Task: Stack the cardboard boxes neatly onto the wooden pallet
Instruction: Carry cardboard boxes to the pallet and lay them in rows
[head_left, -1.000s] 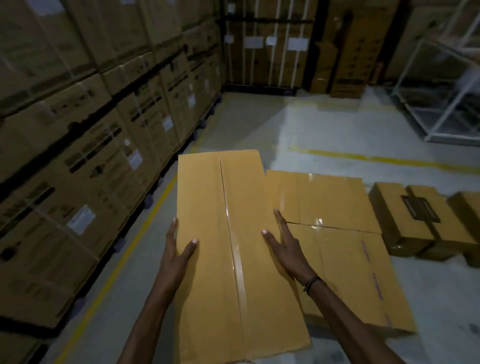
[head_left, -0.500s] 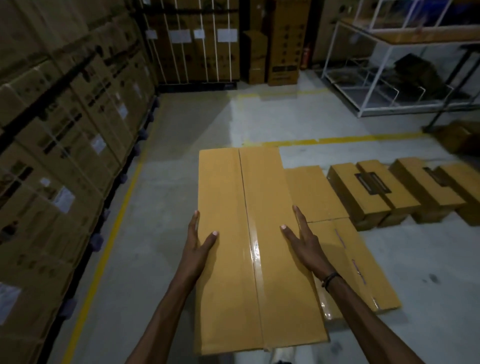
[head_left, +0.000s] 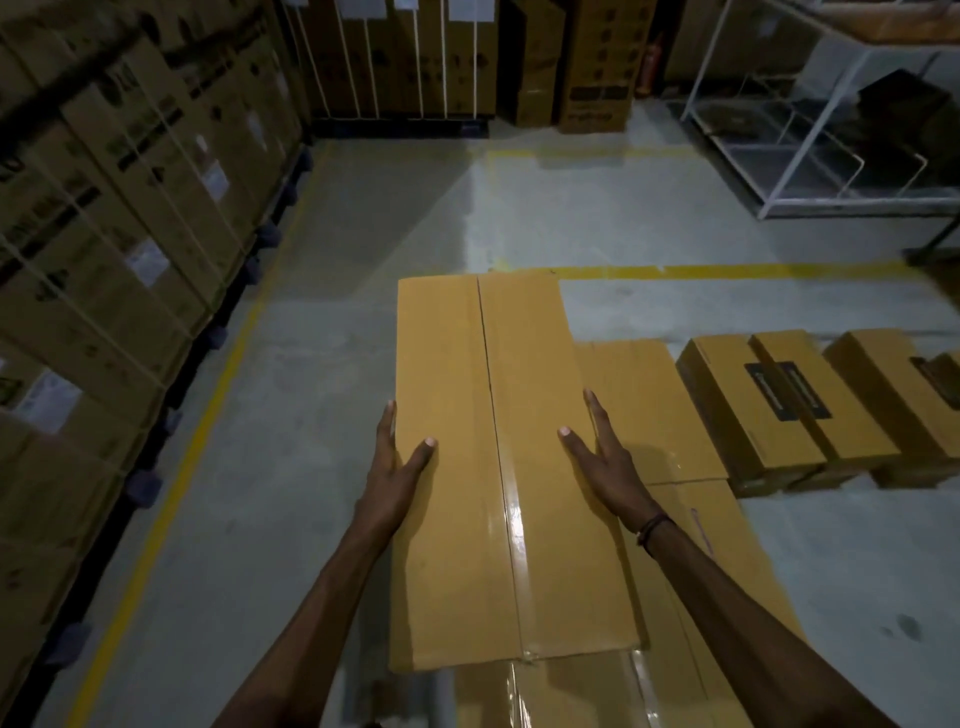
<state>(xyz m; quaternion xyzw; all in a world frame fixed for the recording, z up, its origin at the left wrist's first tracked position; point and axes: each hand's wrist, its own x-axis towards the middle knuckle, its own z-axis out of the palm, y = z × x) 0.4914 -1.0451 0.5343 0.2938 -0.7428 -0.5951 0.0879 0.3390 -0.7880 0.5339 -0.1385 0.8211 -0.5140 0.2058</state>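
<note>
Two bare arms reaching forward from the bottom. Left hand (head_left: 396, 470) flat against the left side of a long box (head_left: 498, 467), fingers straight, thumb on top. Right hand (head_left: 602, 460) flat against the right side, fingers straight, thumb on top, a dark band (head_left: 652, 527) on the wrist. Box squeezed between both hands, held up, shiny tape along its middle seam. Just under and to the right, flat boxes (head_left: 675, 519) lying low; cannot tell what sits beneath them. Further right, small boxes (head_left: 769, 405) in a row on the floor (head_left: 311, 415), black labels on top. Grey floor with a yellow line (head_left: 171, 499) along the left and another across the far side. On the left, a tall wall of big strapped boxes (head_left: 119, 218) with white labels. At the back, more tall boxes (head_left: 405, 57). Far right, a white metal rack (head_left: 810, 130).
</note>
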